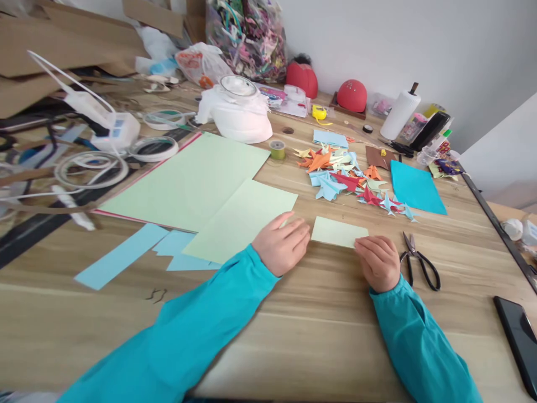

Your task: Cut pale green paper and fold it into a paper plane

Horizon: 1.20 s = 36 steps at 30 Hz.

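Observation:
A small pale green paper rectangle (pixel 339 232) lies on the wooden table between my hands. At its lower right corner, my right hand (pixel 378 262) has its fingers closed on the edge; the thumb is mostly hidden. My left hand (pixel 284 244) is just left of the rectangle, fingers stretched and slightly bent, over the corner of a larger pale green sheet (pixel 247 218). Black-handled scissors (pixel 415 260) rest partly open beside my right wrist. Behind the rectangle is a pile of folded paper shapes (pixel 331 182) in orange, red, blue and pale green.
Blue paper strips (pixel 121 254) and a big pale green sheet (pixel 184 179) lie at left, near coiled cables (pixel 92 168). A turquoise sheet (pixel 417 186) is at right. A phone (pixel 518 336) lies near the right edge. Tape (pixel 277 149) and a white wrapped bundle (pixel 239 115) stand farther back.

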### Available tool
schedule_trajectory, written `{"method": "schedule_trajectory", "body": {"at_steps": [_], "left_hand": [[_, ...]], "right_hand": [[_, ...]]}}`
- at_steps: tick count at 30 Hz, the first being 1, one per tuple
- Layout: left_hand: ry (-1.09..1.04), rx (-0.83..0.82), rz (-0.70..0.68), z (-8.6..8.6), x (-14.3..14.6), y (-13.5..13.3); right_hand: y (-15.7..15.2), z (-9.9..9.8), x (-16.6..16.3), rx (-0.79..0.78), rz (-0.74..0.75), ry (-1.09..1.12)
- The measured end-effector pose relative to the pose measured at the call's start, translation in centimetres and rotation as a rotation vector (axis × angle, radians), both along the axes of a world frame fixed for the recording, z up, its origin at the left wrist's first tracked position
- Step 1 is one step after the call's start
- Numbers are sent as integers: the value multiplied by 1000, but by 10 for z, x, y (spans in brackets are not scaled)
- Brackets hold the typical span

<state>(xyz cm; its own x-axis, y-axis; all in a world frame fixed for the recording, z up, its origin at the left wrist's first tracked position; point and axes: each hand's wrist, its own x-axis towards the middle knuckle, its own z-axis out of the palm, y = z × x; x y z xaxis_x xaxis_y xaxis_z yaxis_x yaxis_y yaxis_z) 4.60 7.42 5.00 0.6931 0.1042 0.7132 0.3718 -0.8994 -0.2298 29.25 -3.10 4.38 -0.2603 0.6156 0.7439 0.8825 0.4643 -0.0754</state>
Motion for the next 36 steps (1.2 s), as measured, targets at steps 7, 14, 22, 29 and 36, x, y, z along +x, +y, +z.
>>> {"method": "schedule_trajectory", "body": {"at_steps": [7, 14, 22, 29, 36], "left_hand": [[-433, -645, 47, 3, 2, -11], [-837, -1804, -290, 11, 30, -34], [-903, -1895, -106, -3, 27, -32], [-848, -1825, -46, 3, 30, -41], [-878, -1802, 31, 6, 36, -50]], "right_hand": [[-5, 3, -15, -249, -8, 643], [-10, -10, -40, -529, -42, 1414], [-11, -6, -41, -714, 16, 1501], [-11, -8, -44, -776, 33, 1518], [-13, -11, -47, -798, 35, 1441]]}}
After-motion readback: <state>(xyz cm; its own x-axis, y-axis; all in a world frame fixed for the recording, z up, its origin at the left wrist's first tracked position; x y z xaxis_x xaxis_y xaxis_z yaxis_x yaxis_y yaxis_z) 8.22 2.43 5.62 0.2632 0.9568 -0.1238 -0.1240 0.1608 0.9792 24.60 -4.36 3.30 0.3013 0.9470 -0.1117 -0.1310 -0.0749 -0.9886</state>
